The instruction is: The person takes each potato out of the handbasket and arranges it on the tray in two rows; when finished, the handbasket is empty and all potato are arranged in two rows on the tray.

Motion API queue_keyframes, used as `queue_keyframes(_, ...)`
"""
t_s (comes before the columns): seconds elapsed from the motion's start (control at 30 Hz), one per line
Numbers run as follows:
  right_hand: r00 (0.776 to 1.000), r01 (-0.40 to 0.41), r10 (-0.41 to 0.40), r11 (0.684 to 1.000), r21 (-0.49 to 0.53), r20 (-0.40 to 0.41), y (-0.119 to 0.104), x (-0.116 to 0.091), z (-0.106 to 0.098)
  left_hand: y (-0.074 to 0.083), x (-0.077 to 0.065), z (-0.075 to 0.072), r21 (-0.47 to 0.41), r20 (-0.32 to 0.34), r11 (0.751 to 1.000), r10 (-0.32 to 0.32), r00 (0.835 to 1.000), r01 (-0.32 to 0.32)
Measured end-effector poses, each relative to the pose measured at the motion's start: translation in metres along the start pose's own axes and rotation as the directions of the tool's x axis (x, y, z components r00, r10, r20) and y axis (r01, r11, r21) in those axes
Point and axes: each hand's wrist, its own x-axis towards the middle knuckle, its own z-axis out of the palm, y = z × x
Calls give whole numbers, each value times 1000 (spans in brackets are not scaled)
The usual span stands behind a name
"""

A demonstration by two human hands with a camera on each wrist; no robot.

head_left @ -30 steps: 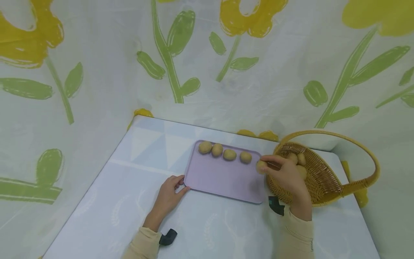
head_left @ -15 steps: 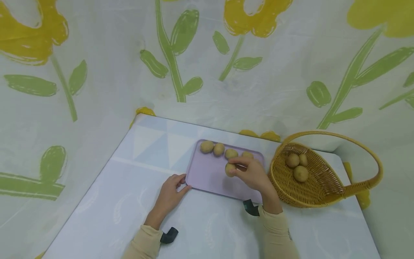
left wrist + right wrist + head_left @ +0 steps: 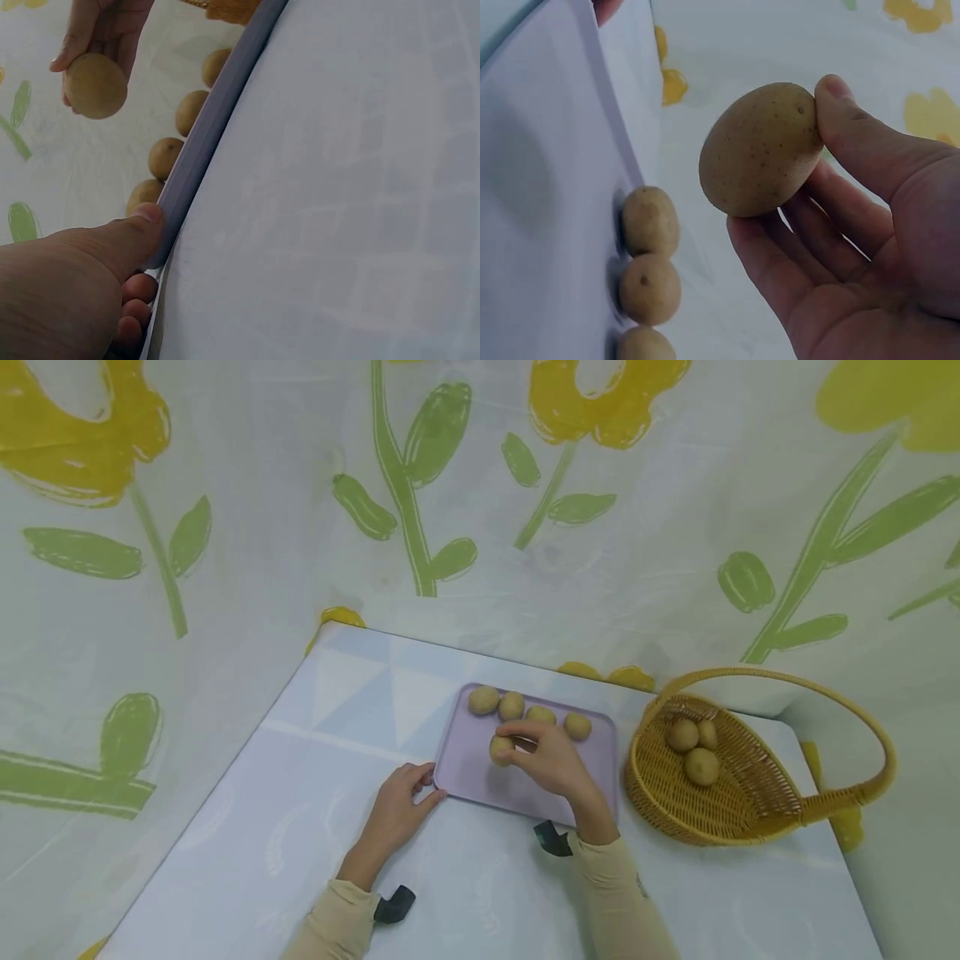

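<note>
My right hand (image 3: 553, 760) holds a potato (image 3: 500, 750) above the left part of the lilac tray (image 3: 467, 777). The right wrist view shows that potato (image 3: 761, 150) between thumb and fingertips, off the tray surface. Several potatoes (image 3: 483, 699) lie in a row along the tray's far edge. At the near left corner, my left hand (image 3: 396, 806) grips the tray. Its thumb (image 3: 146, 221) lies on the rim in the left wrist view, with the other fingers curled around the corner and partly hidden.
To the right of the tray stands a wicker basket (image 3: 675, 810) with a tall arched handle (image 3: 795, 681). Three potatoes (image 3: 702, 767) lie inside it. A flower-print cloth (image 3: 622, 552) hangs behind the table (image 3: 315, 777).
From beside the basket, my right hand has carried the potato leftward over the tray. My left hand has stayed at the tray corner.
</note>
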Motion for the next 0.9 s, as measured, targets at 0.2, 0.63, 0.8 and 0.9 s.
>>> queue_keyframes(0.2, 1000, 11, -11, 1000, 18, -4, 3, 10, 12, 2, 0, -1, -5, 10, 1000, -6, 1000, 6)
queue_keyframes(0.63, 997, -2, 3, 1000, 22, -72, 12, 36, 39, 0, 0, -2, -5, -10, 1000, 12, 1000, -12)
queue_keyframes(0.8, 995, -37, 35, 999, -15, -91, 18, 42, 47, -3, 1, 0, -6, 10, 1000, -1, 1000, 1)
queue_keyframes(0.9, 995, -48, 44, 998, -38, -95, 19, 45, 51, -3, 1, 0, -13, 9, 1000, -3, 1000, 3)
